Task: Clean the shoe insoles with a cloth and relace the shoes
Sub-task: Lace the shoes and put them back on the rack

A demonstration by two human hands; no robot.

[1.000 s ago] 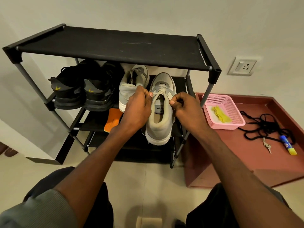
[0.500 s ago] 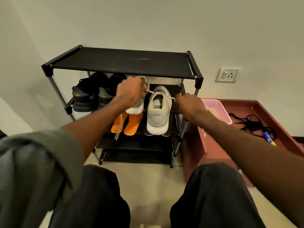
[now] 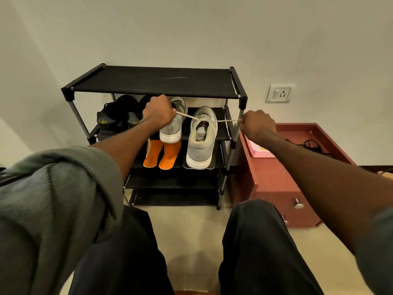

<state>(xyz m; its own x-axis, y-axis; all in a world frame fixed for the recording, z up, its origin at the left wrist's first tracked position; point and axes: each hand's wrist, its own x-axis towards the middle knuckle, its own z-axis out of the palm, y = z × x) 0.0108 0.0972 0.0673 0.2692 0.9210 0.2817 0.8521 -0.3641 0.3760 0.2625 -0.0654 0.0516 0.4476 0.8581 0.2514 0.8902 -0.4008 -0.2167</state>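
Shoe: grey shoe (image 3: pixel 200 143) sits heel toward the person on the middle shelf of the black rack (image 3: pixel 153 81), right side; its mate (image 3: pixel 172 122) is just beside it to the left, further back.
Lace: pale lace (image 3: pixel 223 120) runs taut from the shoe's upper eyelets out to both hands, one end each way.
L hand: left hand (image 3: pixel 158 112) curled into a fist round the lace end, up near the mate's toe; a spare length hangs below it past the orange insoles (image 3: pixel 161 153).
R hand: right hand (image 3: pixel 256 124) pinches the other end, fingers closed on it, right by the rack's front post.
Insoles: the two orange ones lie on the shelf below the mate, not in any shoe.
Step (guess): snugging the lace on this shoe before tying; mate's lacing can't tell.
Risk 1: uneven pull, one end slides back through an eyelet, ends up lopsided.
Risk 2: hard tug drags the shoe off the shelf edge; it already overhangs the front.
Risk 3: R hand close to the post, lace could snag there.
Vs 0.5 s ago: hands further apart, lace straighter + tighter; camera pulled back, more of the knees + red cabinet (image 3: pixel 276 188) in view; shoe has not shifted.
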